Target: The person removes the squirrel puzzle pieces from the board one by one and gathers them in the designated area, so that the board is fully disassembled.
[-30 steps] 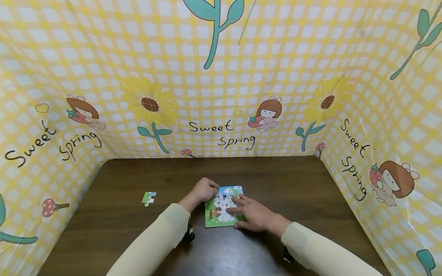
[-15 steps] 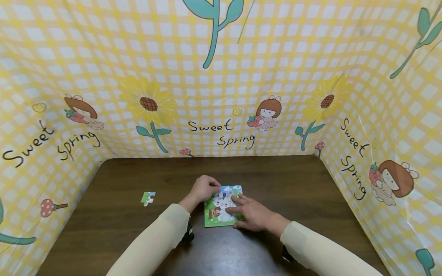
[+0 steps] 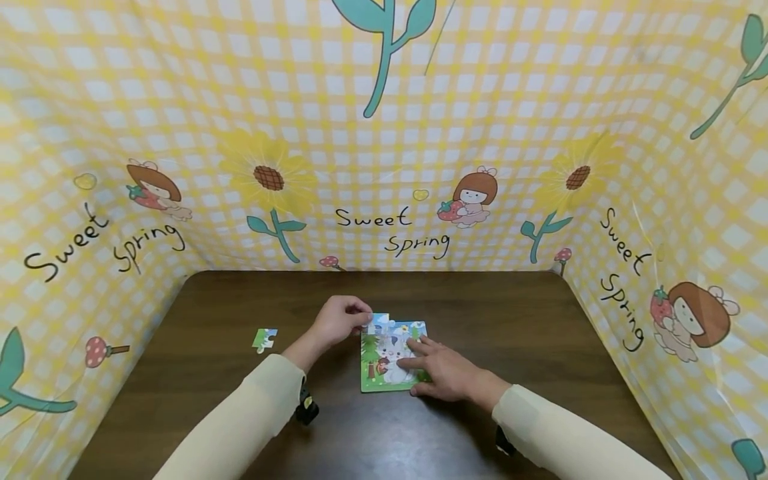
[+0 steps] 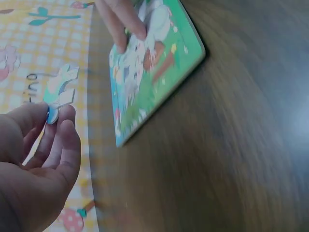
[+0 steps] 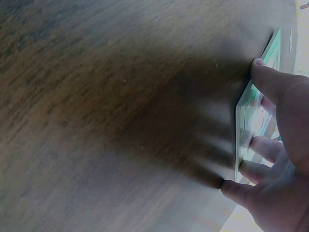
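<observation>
Thumb and fingertips of my left hand [image 3: 336, 321] pinch a jigsaw piece [image 3: 379, 321] at the upper left corner of the puzzle board [image 3: 373, 385]. The left wrist view shows this piece [image 4: 60, 89] raised off the table, apart from the board, its tabs pointing away from the hand. My right hand [image 3: 445, 373] lies spread on the board's right side, fingers resting on the picture and thumb at the near edge. Animal figures on green grass fill the board's picture, partly covered by the right hand. In the right wrist view the thumb [image 5: 266, 77] touches the board's rim.
A second, loose jigsaw piece [image 3: 265, 339], green and blue, lies on the brown wooden table [image 3: 228, 387] to the left of the board. A yellow checked cloth [image 3: 384, 153] encloses the table at the back and sides.
My left hand has moved up and left from the board's corner, and the pinched piece now shows past the top edge. The right hand stays on the board. The head view has shifted slightly.
</observation>
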### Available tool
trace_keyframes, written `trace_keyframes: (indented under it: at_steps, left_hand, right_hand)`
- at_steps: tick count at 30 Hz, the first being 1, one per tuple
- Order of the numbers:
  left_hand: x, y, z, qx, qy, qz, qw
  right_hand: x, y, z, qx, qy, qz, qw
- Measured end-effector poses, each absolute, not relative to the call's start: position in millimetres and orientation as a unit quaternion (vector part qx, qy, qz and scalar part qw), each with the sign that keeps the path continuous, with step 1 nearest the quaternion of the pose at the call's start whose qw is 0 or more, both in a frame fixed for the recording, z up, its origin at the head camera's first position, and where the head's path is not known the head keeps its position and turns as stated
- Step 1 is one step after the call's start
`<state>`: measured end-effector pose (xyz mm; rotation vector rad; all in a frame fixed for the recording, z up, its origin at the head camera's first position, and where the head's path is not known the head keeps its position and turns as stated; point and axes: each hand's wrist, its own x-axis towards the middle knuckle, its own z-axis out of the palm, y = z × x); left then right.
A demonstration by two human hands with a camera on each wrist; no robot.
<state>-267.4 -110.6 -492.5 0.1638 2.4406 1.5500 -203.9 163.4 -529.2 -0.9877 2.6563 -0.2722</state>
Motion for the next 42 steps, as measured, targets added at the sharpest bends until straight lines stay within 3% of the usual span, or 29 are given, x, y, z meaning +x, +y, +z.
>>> trace_keyframes:
  at_steps: [8,17,42]
  left_hand:
    - [-265.1,-164.0,-489.3,0.059,0.852,0.507,0.114]
    - [-264.5,-216.6,-497.1,0.065,0.916,0.378,0.118]
    - [-271.4,-231.9,-514.4,0.022,0.968,0.226,0.103]
  right_hand:
    - [-204.4,163.7,-528.3,-0.34,0.925,-0.089,0.146]
    - [-204.4,162.8,-529.1,-0.337,0.926,-0.089,0.146]
    - [-204.6,163.0,-530.1,-0.344,0.924,-0.084,0.142]
